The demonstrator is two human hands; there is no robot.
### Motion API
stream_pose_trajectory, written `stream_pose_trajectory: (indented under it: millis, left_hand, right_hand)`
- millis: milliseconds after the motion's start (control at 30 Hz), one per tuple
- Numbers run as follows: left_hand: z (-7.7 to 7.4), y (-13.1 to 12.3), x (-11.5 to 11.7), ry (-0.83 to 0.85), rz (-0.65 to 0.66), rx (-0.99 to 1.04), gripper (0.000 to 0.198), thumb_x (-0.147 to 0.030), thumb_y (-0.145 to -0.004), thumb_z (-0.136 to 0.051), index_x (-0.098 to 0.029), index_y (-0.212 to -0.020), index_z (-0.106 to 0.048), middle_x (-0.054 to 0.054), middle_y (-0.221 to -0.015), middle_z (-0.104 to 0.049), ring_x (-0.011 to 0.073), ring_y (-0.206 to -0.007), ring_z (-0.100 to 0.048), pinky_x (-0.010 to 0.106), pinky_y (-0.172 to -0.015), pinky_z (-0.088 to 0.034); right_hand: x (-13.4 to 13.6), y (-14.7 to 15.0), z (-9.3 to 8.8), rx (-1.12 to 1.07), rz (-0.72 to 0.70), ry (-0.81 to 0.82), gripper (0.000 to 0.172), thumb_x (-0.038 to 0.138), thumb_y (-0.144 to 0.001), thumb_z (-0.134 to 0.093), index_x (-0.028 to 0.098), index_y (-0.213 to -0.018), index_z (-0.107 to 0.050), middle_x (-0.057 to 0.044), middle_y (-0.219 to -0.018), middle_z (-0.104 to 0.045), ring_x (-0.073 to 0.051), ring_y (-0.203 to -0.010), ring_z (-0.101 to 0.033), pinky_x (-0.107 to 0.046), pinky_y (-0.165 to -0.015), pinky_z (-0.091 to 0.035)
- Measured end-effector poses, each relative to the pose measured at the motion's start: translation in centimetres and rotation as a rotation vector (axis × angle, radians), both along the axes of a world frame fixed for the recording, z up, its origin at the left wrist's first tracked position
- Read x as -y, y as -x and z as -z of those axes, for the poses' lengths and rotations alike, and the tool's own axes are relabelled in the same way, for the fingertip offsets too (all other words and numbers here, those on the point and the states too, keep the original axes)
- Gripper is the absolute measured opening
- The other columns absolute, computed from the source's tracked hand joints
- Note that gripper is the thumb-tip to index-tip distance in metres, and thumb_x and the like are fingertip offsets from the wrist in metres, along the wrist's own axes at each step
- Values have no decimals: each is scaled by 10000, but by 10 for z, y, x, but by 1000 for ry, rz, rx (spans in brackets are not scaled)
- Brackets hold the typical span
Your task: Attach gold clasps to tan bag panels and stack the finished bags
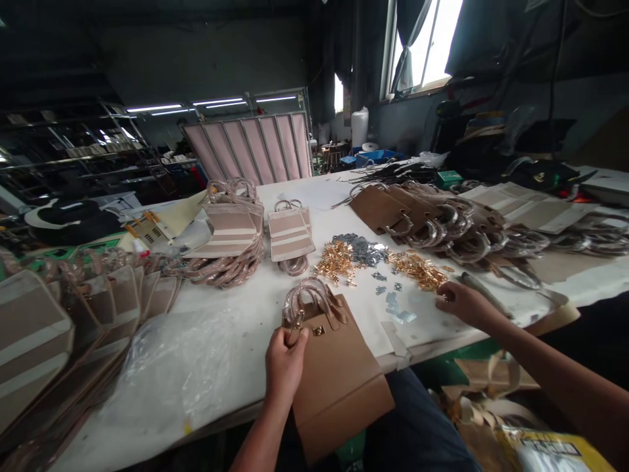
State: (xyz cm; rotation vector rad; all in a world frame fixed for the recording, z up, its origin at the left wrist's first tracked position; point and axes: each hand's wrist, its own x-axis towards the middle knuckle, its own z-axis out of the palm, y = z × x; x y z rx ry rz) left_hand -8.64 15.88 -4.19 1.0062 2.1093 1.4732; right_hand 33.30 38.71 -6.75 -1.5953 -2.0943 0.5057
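My left hand (pixel 287 357) pinches the upper left edge of a brown bag panel (pixel 339 373), which hangs over the table's front edge. Plastic-wrapped handles (pixel 309 298) curve up from its top, and a small gold metal fitting (pixel 319 332) sits on its face beside my thumb. At the right end of a pile of gold metal pieces (pixel 422 270), my right hand (pixel 455 301) has its fingers closed together; what they hold, if anything, is hidden. Flat grey metal plates (pixel 400 311) lie scattered to the left of that hand.
A second gold pile (pixel 337 259) adjoins a heap of grey metal plates (pixel 361 249). Stacked striped bag panels (pixel 230 229) stand at the left, more brown panels (pixel 383 210) at the right. Clear plastic sheeting (pixel 167 367) covers the front left; a bag-filled space lies below the table.
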Motion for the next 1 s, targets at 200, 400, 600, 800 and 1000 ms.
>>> stream_pose_trajectory:
  millis: [200,400,600,800,1000]
  left_hand:
    - [-5,-2,7,-100,-46,147,427,-633,-849,-680,-223,-928,-591,17,-794,-673,233,-777,-622,309,-739,-451]
    - [-3,-1,15,-110,-138,483,526,-553,-855,-640,-185,-1230,-616,93,-1109,-734,305,-1064,-673,359,-848,-514]
    - [5,-2,14,-193,-180,640,556,-518,-836,-626,-182,-1279,-613,122,-1268,-703,308,-1204,-642,377,-953,-512]
    - [18,0,24,-277,-224,618,511,-484,-829,-667,-182,-1240,-644,100,-1258,-710,276,-1202,-642,340,-989,-490]
    - [22,-2,29,-388,-181,742,493,-491,-807,-730,-176,-1185,-693,82,-1177,-757,267,-1124,-687,334,-973,-514]
  right_hand:
    - [7,-4,1,-42,-60,90,368,602,-724,-686,235,-756,-699,-52,-656,-689,-222,-580,-602,-348,-583,-455]
    - [28,14,-24,-52,-16,13,362,609,-728,-731,256,-797,-775,-190,-869,-765,-298,-699,-684,-425,-634,-470]
    - [147,177,-63,-561,-311,337,413,641,-862,-688,230,-901,-702,-37,-703,-699,-231,-645,-653,-315,-575,-505]
    - [200,296,-34,-669,-469,273,240,478,-914,-674,240,-901,-701,-19,-696,-713,-239,-631,-677,-347,-616,-541]
    - [197,297,-17,-638,-448,190,343,468,-944,-644,216,-1161,-729,-66,-891,-776,-241,-694,-722,-349,-652,-594]
